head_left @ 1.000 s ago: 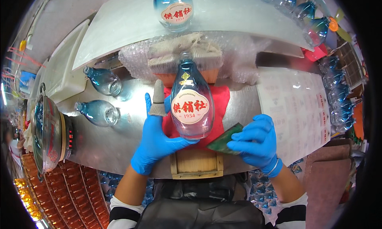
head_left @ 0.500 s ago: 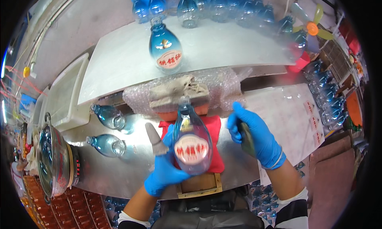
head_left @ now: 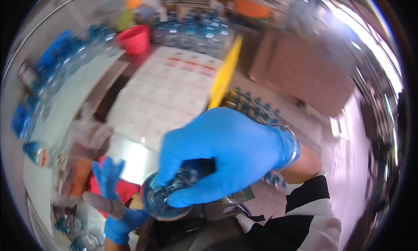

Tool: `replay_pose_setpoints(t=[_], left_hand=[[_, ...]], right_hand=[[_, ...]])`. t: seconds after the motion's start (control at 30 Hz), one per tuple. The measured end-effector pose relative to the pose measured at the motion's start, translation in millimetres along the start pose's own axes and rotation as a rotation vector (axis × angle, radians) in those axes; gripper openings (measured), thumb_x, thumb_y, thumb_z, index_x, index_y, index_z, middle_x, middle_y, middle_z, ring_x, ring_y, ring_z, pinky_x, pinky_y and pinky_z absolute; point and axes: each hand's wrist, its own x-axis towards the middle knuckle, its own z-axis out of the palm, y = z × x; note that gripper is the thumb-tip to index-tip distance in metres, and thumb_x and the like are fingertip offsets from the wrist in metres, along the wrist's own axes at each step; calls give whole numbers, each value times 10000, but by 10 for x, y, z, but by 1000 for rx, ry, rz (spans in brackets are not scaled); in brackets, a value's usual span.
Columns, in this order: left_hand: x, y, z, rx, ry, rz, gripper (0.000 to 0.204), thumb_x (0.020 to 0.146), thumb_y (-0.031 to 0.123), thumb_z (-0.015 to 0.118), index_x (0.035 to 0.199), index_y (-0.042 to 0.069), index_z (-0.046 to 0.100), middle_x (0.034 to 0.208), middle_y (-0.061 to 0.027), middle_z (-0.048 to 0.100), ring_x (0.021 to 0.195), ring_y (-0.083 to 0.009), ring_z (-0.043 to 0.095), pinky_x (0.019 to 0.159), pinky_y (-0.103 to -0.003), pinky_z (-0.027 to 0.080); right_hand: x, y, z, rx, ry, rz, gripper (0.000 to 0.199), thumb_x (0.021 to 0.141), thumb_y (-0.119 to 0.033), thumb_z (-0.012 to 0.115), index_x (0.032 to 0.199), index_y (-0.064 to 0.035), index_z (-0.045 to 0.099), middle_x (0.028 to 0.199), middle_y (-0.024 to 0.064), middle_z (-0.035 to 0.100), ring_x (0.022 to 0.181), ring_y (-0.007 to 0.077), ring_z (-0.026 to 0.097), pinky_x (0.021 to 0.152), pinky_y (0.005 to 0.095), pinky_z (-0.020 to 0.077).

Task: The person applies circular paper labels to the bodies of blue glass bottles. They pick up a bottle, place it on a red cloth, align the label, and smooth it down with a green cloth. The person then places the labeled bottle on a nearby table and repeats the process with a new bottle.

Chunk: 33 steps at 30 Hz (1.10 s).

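Observation:
My right hand point(head_left: 230, 150), in a blue glove, is clamped from above on a round blue glass bottle point(head_left: 167, 198), seen end-on and blurred. To the lower left is my left hand point(head_left: 114, 194), also gloved in blue. Its fingers are spread over a red cloth point(head_left: 124, 190), and a grey pointed cover point(head_left: 101, 204) sits on one finger. That hand lies just beside the bottle with nothing seen in its grasp. My striped sleeve point(head_left: 300, 211) fills the lower right.
A white sheet of printed labels point(head_left: 165, 94) lies ahead, with a yellow strip point(head_left: 224, 72) along its right edge. A red bucket point(head_left: 135, 37) and rows of blue bottles point(head_left: 191, 31) stand behind. More bottles point(head_left: 250, 105) and a brown box point(head_left: 300, 72) are at the right.
The view has swung sharply to the right. My right hand has come onto the bottle and grips it, and my left hand has come off it with fingers spread.

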Motion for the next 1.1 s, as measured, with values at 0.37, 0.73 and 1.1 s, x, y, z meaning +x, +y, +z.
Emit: replay_pose_setpoints(t=[0.37,0.73,1.1], left_hand=[[314,323,911,538,-285,534,870,737,85,599,1407,-26,56,1401,-182,297,1295,-341,282,1095,-415,135],[303,393,1195,785,-315,468,795,802,113,562,1419,2,73,1390,-188,323,1262,-316,335,1053,-394,249],[-186,205,699,936,-162,-112,681,744,105,636,1327,-48,319,1325,-197,405,1225,-347,374,1046,-397,246]], right_hand=[[-3704,-448,-297,-710,862,1106,186,709,-148,725,847,-61,637,686,98,607,566,177,595,533,269,467],[-6930,1250,509,-741,940,1916,267,739,-327,630,796,-74,571,793,176,627,757,366,603,656,426,479],[-7843,2299,1053,-535,986,1965,275,739,-333,652,791,-73,577,800,183,624,749,394,577,624,404,454]])
